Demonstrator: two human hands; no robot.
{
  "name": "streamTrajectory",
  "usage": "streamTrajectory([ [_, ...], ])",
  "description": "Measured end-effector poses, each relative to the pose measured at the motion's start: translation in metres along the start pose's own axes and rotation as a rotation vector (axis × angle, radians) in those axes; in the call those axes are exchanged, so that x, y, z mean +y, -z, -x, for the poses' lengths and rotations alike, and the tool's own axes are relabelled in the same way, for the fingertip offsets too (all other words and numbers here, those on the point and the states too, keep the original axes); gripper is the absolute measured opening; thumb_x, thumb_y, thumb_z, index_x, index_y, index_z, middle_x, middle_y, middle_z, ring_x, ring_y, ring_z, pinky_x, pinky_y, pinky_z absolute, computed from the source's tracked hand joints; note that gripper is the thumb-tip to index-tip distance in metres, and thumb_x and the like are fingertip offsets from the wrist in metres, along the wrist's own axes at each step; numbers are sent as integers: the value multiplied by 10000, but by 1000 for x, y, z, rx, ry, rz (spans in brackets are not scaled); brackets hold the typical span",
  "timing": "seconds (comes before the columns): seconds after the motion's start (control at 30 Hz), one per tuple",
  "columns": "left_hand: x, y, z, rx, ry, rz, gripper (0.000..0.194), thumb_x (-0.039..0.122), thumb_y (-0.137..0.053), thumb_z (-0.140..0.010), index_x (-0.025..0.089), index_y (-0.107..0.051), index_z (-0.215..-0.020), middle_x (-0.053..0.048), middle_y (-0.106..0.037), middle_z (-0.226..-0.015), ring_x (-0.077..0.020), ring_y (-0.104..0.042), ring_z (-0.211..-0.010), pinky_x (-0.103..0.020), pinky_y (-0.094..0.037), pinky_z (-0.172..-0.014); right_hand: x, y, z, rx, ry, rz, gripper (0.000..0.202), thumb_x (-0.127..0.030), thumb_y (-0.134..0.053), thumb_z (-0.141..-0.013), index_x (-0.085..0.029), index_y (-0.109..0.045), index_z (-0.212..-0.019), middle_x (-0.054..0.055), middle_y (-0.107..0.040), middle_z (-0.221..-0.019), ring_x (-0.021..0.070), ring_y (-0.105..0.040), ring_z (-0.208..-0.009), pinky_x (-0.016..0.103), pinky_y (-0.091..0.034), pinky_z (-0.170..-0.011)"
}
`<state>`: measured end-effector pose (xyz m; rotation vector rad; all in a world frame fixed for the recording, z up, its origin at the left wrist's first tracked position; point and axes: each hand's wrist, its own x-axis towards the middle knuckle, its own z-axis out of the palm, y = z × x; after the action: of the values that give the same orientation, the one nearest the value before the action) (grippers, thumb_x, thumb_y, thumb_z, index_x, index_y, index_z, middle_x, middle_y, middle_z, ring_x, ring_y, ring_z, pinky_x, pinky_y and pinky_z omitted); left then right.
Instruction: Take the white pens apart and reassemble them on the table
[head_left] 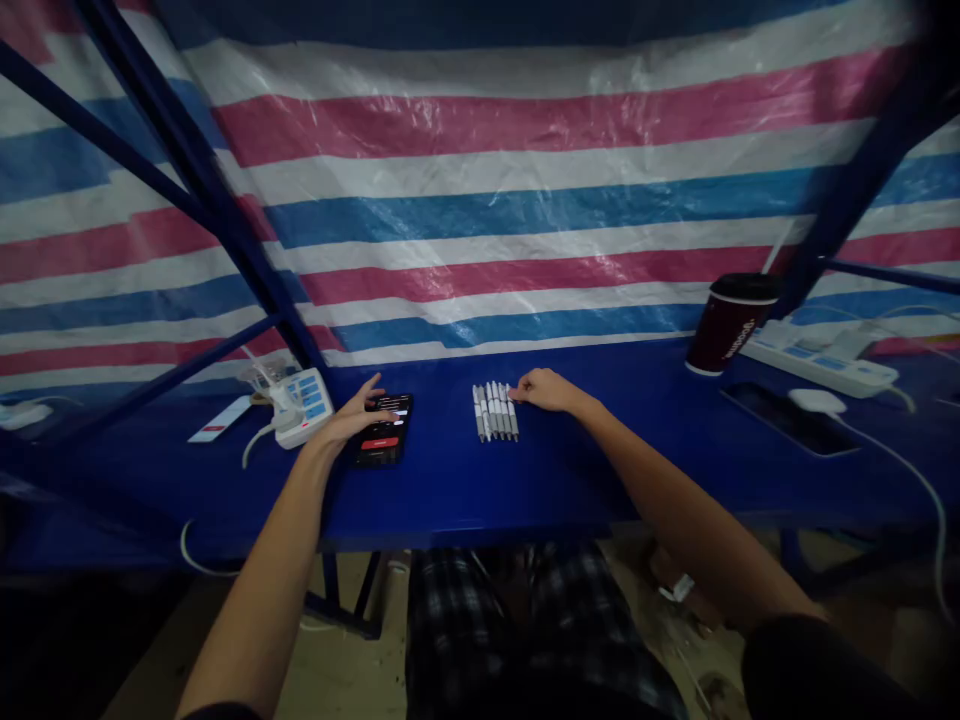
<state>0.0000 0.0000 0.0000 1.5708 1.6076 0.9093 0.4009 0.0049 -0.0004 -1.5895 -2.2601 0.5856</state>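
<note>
My left hand point(351, 420) lies over the left edge of a black phone point(386, 452) on the blue table. Its fingers are spread, and the thumb reaches across the lit screen, which shows a red button. Right of the phone, several white-and-grey pens point(495, 412) lie side by side in a neat row, dark tips toward me. At the far end of the rightmost pen is my right hand point(550, 390), its fingers curled together and pinching at that pen's end. Part of the pen's end is hidden by the fingertips.
A white power strip point(304, 408) and a white phone point(220, 420) are at left. At right stand a dark red cup point(720, 325) with a straw, another power strip point(817, 360), and a dark phone point(784, 418) under a white charger point(817, 402). Blue frame posts flank the table.
</note>
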Motion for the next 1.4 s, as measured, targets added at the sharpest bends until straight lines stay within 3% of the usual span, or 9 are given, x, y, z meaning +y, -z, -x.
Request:
streamTrajectory([
  [0.2, 5, -1, 4, 62, -9, 98, 969, 492, -805, -779, 260, -358, -1607, -158, -524, -1518, -316, -516, -1386, -429, -406, -1140, -1, -4, -2, -8, -1, 45, 350, -523, -692, -886, -199, -734, -761, 52, -733, -810, 191, -646, -760, 267, -373, -651],
  [0.4, 47, -17, 25, 359, -282, -118, 623, 448, -717, -874, 306, -573, -1463, -59, -656, -1371, -299, -532, -1297, -421, -408, -1105, 7, 8, 1, -14, -45, 27, 295, -477, -718, -849, -198, -744, -755, 48, -718, -768, 191, -647, -738, 271, -386, -643],
  [0.57, 90, -54, 50, 457, -549, -241, 349, 423, -624, -957, 258, -721, -1249, -38, -723, -1188, -272, -591, -1148, -409, -445, -1034, -1, 9, 7, -13, -153, 121, 492, -645, -651, -861, -175, -722, -737, 142, -723, -799, 280, -690, -788, 328, -434, -666],
  [0.7, 117, -91, 58, 415, -759, -286, 241, 351, -587, -990, 256, -751, -1138, -31, -740, -1113, -261, -591, -1136, -439, -430, -1068, -11, 7, 10, 22, -220, 190, 373, -531, -730, -818, -161, -752, -865, 203, -745, -950, 341, -717, -933, 367, -495, -745],
  [0.87, 139, -130, 50, 312, -943, -458, 341, 220, -540, -995, 268, -662, -1309, -50, -687, -1253, -267, -522, -1233, -488, -413, -1096, -2, 20, 15, -130, -166, -124, 387, -492, -560, -950, -149, -686, -820, 130, -704, -676, 233, -680, -583, 329, -509, -598],
  [0.97, 143, -153, 43, 145, -1077, -645, 514, 221, -581, -976, 239, -515, -1485, -97, -554, -1470, -294, -403, -1395, -495, -354, -1152, 5, 29, 18, -243, -23, -435, 330, -456, -534, -983, -162, -651, -890, 46, -651, -604, 153, -588, -474, 270, -484, -522],
  [1.07, 138, -170, 37, 46, -1140, -751, 454, 225, -475, -1041, 220, -498, -1494, -108, -629, -1352, -274, -462, -1344, -465, -359, -1128, 10, 37, 22, -252, 106, -640, 294, -428, -566, -977, -159, -664, -912, 7, -603, -629, 123, -543, -503, 253, -492, -526],
  [1.23, 122, -172, 32, 83, -1079, -842, 346, 303, -431, -1074, 198, -618, -1345, -96, -692, -1074, -242, -598, -1023, -377, -430, -906, 19, 47, 29, -292, 77, -768, 398, -528, -616, -964, -143, -705, -916, 5, -568, -671, 99, -480, -515, 233, -450, -482],
  [1.4, 114, -169, 32, 154, -1043, -875, 280, 281, -452, -1064, 184, -666, -1218, -101, -702, -1063, -241, -616, -974, -374, -403, -852, 22, 43, 25, -301, -6, -743, 439, -541, -624, -965, -141, -677, -794, -60, -381, -532, 68, -306, -442, 205, -277, -406],
])
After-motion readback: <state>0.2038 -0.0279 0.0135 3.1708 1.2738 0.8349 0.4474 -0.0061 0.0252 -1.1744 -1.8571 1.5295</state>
